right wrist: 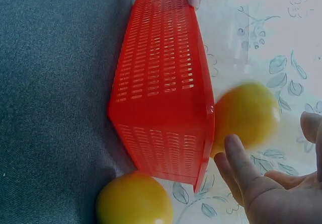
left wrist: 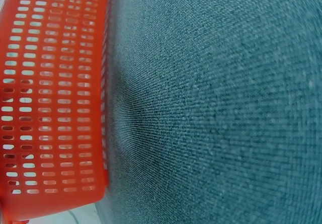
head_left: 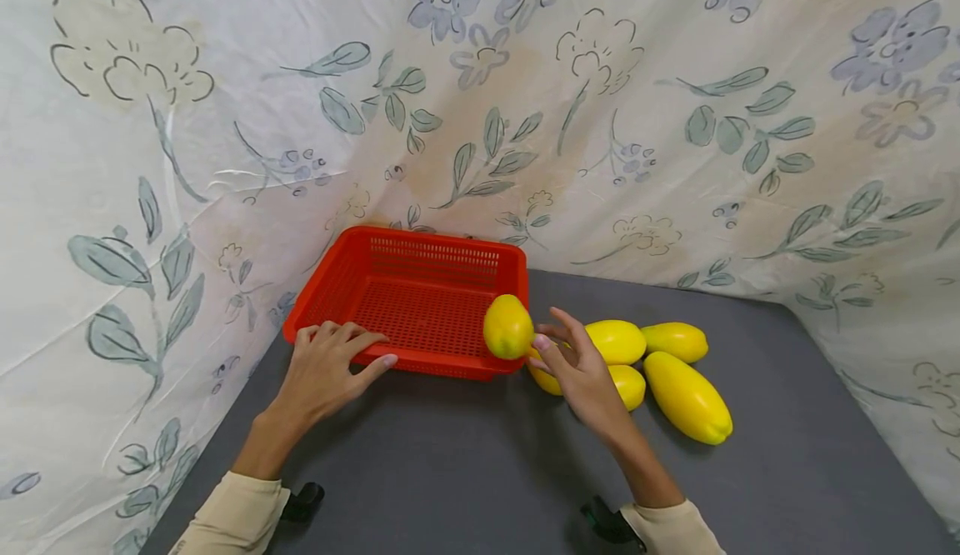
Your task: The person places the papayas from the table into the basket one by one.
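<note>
A red plastic basket (head_left: pixel 431 367) with perforated walls stands on the grey tabletop. My left hand (head_left: pixel 326 372) grips its near rim at the left, fingers over the edge. The left wrist view shows the perforated side but not the hand. A yellow oblong fruit (head_left: pixel 508 327), blurred in the right wrist view, is over the basket's right near corner. Beside it is my right hand (head_left: pixel 588 380), fingers spread and thumb apart from the fruit; its fingertips are very near the fruit, and contact is hard to tell.
Right of the basket lie several more yellow fruits (head_left: pixel 688 397), partly hidden behind my right hand. One fruit (right wrist: pixel 135 201) sits close to the basket's corner. Flower-patterned cloth (head_left: pixel 480 105) hangs behind and at both sides of the grey tabletop (head_left: pixel 450 463).
</note>
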`<state>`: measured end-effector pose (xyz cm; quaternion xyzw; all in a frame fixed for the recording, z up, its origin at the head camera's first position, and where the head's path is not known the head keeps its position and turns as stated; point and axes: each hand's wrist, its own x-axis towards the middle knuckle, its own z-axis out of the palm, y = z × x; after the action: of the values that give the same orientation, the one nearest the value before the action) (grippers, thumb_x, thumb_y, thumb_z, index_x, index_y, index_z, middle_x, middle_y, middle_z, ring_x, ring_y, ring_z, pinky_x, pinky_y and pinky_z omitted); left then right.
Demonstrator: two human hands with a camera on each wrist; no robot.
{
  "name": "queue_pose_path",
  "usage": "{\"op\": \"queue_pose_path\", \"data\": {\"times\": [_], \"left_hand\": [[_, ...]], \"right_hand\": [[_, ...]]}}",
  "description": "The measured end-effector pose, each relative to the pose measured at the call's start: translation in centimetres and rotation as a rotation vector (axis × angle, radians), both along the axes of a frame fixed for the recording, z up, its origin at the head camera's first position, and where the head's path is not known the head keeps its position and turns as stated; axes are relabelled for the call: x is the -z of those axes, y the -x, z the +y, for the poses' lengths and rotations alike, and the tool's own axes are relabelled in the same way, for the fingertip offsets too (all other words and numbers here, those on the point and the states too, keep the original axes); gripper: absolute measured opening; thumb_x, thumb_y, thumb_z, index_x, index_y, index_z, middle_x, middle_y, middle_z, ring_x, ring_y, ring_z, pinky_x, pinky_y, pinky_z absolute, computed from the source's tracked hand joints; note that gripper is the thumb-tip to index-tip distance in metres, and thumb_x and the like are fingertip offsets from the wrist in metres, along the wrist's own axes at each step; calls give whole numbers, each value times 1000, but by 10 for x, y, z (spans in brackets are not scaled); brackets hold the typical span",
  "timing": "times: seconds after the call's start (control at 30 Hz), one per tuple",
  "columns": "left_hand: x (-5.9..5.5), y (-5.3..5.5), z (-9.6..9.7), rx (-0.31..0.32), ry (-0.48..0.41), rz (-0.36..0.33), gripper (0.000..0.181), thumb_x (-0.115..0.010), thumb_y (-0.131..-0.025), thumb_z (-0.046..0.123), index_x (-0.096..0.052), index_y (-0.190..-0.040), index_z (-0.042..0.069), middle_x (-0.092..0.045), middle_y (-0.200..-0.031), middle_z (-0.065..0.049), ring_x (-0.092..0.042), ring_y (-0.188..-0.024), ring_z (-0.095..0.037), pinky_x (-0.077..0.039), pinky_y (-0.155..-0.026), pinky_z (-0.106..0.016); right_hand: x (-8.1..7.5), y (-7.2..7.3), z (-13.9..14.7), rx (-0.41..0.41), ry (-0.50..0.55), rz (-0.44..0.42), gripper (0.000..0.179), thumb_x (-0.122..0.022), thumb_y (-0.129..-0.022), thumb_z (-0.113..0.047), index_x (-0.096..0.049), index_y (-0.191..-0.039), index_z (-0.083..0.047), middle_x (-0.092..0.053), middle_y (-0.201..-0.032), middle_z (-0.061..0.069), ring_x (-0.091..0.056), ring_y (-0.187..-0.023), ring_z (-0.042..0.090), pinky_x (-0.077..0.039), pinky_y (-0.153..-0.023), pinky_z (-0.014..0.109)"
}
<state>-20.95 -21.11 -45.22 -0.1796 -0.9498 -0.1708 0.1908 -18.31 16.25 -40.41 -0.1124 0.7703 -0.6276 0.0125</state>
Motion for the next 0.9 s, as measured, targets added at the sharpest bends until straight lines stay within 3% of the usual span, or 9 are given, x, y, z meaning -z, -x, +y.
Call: {"op": "queue_pose_path", "data": {"times": [0.3,0.6,0.9], "left_hand": [[-1,0,2,-13,7,3,46,-69,-95,55,-77,-127,23,-71,-122,-9,-58,-107,-33,-35,-92,-59],[0,1,1,-9,-3,22,47,-70,-94,55,-78,-127,22,-71,-122,-10,-59,-109,-35,-34,-92,-58],[0,2,3,-9,-6,13,46,-70,-95,56,-78,-126,23,-71,-120,-9,-58,-107,-34,-33,-93,-58]], "right_hand": [[4,0,9,38,-24,-6,65,-62,-109,-33,-33,-163,-13,-52,-154,17,-61,-136,38,-59,-98,37],[9,-4,24,56,-25,27,62,-62,-109,-30,-35,-162,-14,-54,-152,14,-57,-137,43,-61,-94,37],[11,-9,41,86,-63,47,58,-61,-109,-28,-38,-161,-14,-53,-151,17,-62,-131,38,-61,-94,34]]}}
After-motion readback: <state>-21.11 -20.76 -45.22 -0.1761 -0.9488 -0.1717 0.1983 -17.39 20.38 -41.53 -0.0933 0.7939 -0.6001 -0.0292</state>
